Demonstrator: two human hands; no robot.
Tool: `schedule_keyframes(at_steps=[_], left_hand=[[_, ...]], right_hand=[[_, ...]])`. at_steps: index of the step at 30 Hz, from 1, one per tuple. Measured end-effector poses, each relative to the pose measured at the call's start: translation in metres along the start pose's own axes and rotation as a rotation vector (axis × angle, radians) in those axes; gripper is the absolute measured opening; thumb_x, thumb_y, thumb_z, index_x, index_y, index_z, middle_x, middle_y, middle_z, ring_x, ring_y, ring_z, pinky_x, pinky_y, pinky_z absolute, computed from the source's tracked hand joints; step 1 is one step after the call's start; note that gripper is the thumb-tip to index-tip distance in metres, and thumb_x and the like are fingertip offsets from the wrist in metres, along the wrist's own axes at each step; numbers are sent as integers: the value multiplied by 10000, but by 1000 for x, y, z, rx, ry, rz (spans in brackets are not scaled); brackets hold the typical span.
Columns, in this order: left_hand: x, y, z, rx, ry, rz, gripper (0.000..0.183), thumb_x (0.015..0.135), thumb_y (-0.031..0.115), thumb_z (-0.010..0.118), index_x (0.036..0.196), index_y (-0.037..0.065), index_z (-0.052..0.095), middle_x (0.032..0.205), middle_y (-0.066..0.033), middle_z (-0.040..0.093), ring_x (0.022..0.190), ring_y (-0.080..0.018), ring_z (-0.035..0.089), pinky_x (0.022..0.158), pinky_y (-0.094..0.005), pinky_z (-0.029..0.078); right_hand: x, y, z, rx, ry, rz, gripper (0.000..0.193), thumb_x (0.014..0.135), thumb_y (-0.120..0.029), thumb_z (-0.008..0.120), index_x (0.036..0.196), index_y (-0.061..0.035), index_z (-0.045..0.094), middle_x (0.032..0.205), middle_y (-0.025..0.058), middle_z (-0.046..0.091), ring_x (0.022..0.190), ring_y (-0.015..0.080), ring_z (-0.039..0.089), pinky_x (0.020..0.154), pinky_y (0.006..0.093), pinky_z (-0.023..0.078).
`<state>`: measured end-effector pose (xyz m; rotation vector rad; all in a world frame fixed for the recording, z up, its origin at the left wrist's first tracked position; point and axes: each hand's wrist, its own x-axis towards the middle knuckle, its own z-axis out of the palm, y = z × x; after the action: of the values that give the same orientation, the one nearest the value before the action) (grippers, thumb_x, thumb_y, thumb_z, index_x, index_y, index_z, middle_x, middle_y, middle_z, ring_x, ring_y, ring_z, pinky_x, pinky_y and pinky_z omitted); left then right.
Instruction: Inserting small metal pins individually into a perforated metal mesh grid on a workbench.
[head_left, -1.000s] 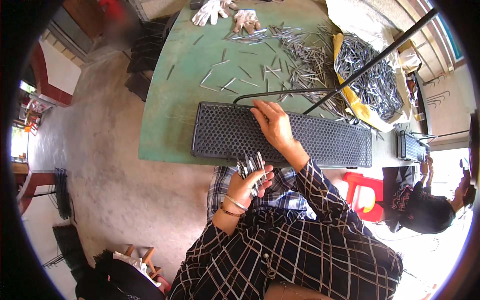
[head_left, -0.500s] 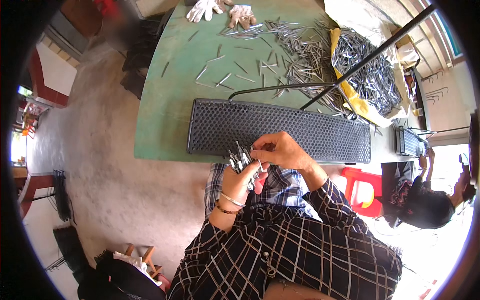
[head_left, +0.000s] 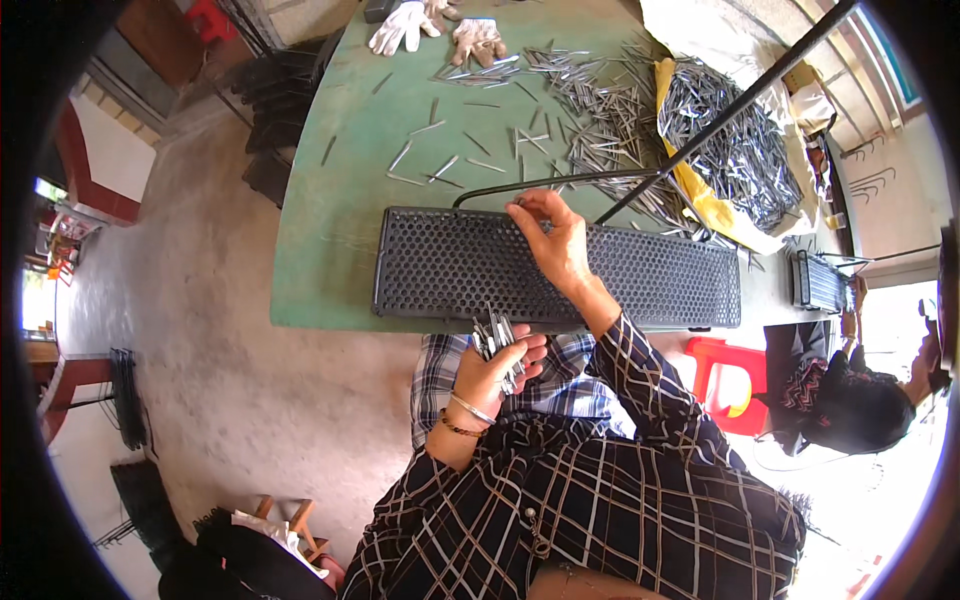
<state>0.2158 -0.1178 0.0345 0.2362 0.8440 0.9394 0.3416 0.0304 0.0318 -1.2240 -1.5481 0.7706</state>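
A bundle of thin silvery metal pins (head_left: 493, 335) is in my left hand (head_left: 488, 372), its fingers closed round them just below the near edge of a black perforated metal rack (head_left: 430, 262). My right hand (head_left: 558, 245) hovers over the rack's far edge, close to its bent black rod frame (head_left: 560, 179). Thumb and index finger are pinched together there; a small dark bit shows at the tips, too small to name. The rack lies along the front edge of a green table (head_left: 330, 240).
Loose pins (head_left: 610, 130) spread across the table, and a yellow-edged sack (head_left: 735, 140) heaped with more stands at the right. Work gloves (head_left: 478, 40) lie at the far end. A red stool (head_left: 707, 375) and another person (head_left: 850, 405) are to the right.
My right hand has left the bundle and moved up and away to the rack's far edge. My left hand has dropped slightly, still round the pins.
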Motion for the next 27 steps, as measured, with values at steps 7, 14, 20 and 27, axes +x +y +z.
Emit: schedule_keyframes(at_steps=[7, 14, 20, 27], left_hand=[[0, 1, -6, 8, -2, -4, 255, 867, 68, 532, 1116, 15, 511, 1059, -175, 611, 935, -255, 625, 768, -338, 525], [2, 1, -9, 7, 5, -34, 251, 864, 68, 535, 1108, 15, 514, 1058, -178, 614, 939, -252, 625, 768, -336, 525], [1, 1, -8, 8, -5, -32, 253, 862, 71, 537, 1108, 19, 517, 1064, -180, 613, 942, -247, 625, 769, -333, 522], [1, 3, -6, 1, -11, -32, 262, 866, 80, 532, 1119, 15, 514, 1062, -180, 613, 947, -244, 622, 764, -330, 521]], right_hand=[[-3, 5, 2, -24, 12, -56, 174, 801, -69, 667, 941, -18, 577, 833, 78, 670, 783, 120, 633, 700, 256, 491], [-4, 7, 4, -114, -52, -66, 222, 793, -49, 652, 1005, -36, 589, 864, 83, 672, 798, 147, 641, 722, 272, 497], [-4, 2, 0, -316, -88, -308, 244, 782, -76, 649, 1024, -56, 621, 894, 93, 661, 819, 230, 615, 730, 318, 486], [-4, 4, -2, -390, -44, -378, 183, 792, -96, 636, 967, -42, 642, 897, 112, 650, 797, 278, 602, 706, 337, 476]])
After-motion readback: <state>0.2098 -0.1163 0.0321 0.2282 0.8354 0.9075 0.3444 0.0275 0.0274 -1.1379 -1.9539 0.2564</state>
